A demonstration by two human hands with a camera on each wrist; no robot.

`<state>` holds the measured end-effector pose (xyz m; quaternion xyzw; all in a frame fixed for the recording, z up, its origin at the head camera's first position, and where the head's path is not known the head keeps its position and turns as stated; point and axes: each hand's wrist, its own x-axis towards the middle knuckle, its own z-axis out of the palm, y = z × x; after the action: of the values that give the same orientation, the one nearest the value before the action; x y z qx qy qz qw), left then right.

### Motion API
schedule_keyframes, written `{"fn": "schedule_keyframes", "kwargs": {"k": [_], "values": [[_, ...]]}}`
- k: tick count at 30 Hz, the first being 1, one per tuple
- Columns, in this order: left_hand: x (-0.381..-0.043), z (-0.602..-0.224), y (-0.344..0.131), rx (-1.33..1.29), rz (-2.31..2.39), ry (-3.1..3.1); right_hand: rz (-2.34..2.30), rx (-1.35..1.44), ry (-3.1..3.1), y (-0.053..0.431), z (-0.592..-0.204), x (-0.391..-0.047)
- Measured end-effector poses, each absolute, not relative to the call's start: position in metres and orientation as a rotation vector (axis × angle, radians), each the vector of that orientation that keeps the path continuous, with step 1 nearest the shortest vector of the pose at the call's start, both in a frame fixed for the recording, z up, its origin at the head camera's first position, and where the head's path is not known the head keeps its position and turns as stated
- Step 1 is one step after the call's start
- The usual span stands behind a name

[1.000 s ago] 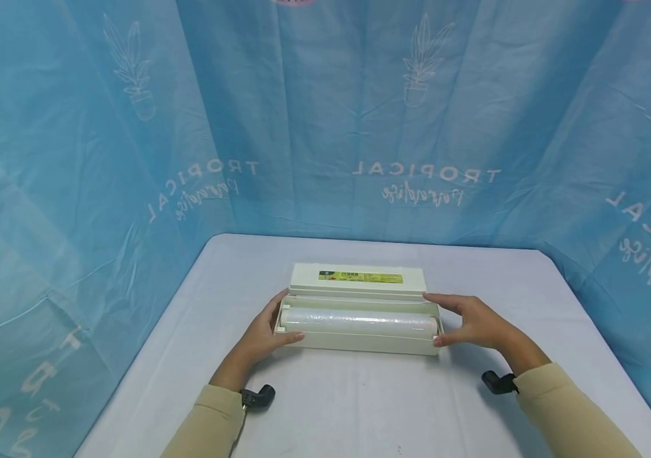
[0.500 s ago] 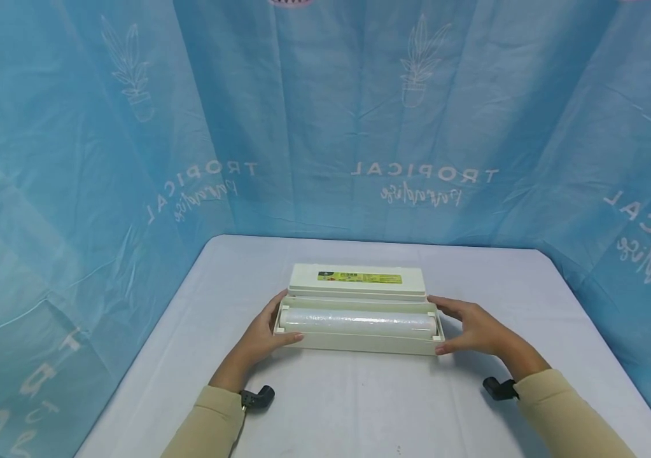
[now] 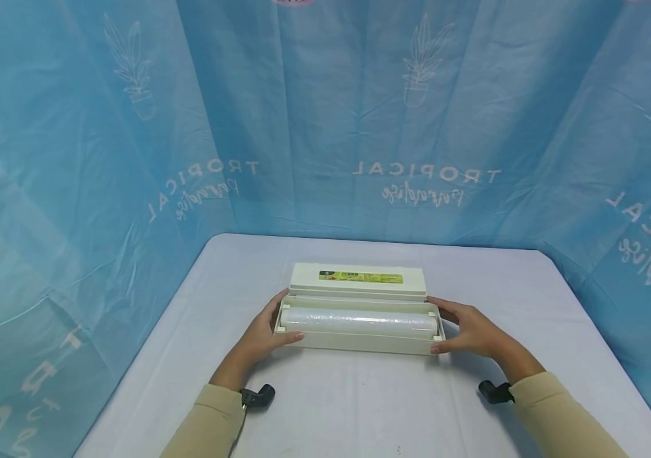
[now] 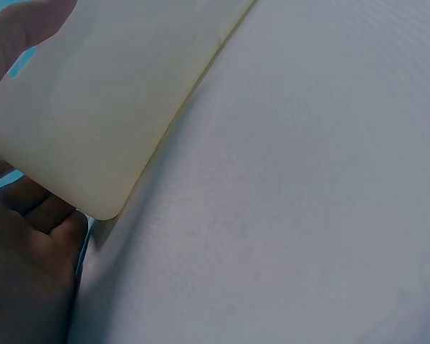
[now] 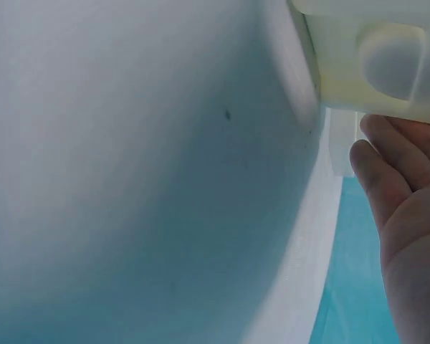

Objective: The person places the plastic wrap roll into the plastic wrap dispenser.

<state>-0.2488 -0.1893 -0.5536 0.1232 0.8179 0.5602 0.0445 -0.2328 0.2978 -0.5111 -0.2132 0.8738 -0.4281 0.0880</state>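
A pale cream cling film dispenser box lies in the middle of the head view, its lid folded back on the far side. Inside it is a clear, shiny roll of cling film. My left hand grips the box's left end, thumb over the front wall and fingers behind. At the right end, my right hand spans the box between thumb and fingers. The left wrist view shows the smooth front wall close up. In the right wrist view, fingers lie against the box's end wall.
A white cloth covers the table. Blue printed curtains stand around its back and sides. A yellow-green label is on the lid. Each wrist carries a small black camera, one at the left cuff.
My right hand has shifted slightly at the box's right end, its fingertips coming off the lid's corner and down behind the end. The box and left hand stay where they were.
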Motion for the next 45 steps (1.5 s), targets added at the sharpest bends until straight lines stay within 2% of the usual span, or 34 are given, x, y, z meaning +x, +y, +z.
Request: {"fn": "schedule_keyframes", "kwargs": {"k": [23, 32, 45], "values": [[-0.250, -0.550, -0.195, 0.422, 1.655, 2.521, -1.315, -0.725, 2.597, 0.296, -0.516, -0.233], [-0.266, -0.533, -0.201, 0.506, 1.520, 2.618, -1.351, -0.702, 2.576, 0.299, -0.519, -0.232], [-0.314, -0.482, -0.199, 0.668, 1.261, 2.707, -1.364, -0.708, 2.576, 0.303, -0.524, -0.233]]}}
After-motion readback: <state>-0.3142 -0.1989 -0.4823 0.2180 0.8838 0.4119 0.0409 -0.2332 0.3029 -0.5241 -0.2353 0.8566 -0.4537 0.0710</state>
